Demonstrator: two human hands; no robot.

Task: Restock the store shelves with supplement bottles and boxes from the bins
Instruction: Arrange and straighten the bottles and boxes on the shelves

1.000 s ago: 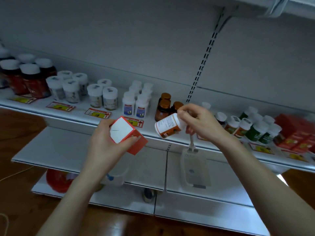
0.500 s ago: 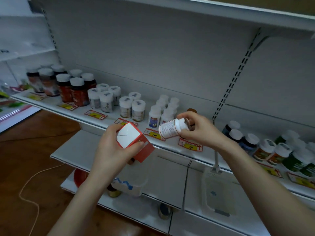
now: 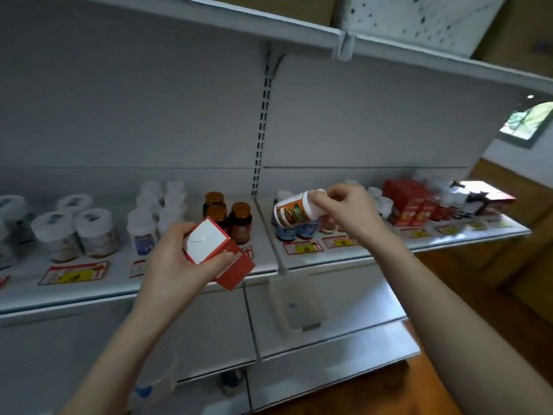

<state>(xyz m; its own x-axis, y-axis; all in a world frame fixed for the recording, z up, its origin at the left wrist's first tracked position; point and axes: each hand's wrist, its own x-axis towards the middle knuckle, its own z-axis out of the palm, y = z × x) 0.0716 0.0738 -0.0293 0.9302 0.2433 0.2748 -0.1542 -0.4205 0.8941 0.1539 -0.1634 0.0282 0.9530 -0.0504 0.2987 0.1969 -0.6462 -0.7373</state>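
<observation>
Box (image 3: 215, 244), red w/ white end flap, is gripped tilted in the left hand (image 3: 173, 265), thumb across its front, just in front of the shelf (image 3: 89, 292) edge & below the amber bottles (image 3: 230, 214). Right hand (image 3: 347, 211) pinches a white bottle (image 3: 294, 209) by its cap end, fingers curled, bottle near-horizontal w/ label toward cam, over blue-labelled bottles (image 3: 299, 230) on the shelf's right section; red boxes (image 3: 410, 205) stand further right.
</observation>
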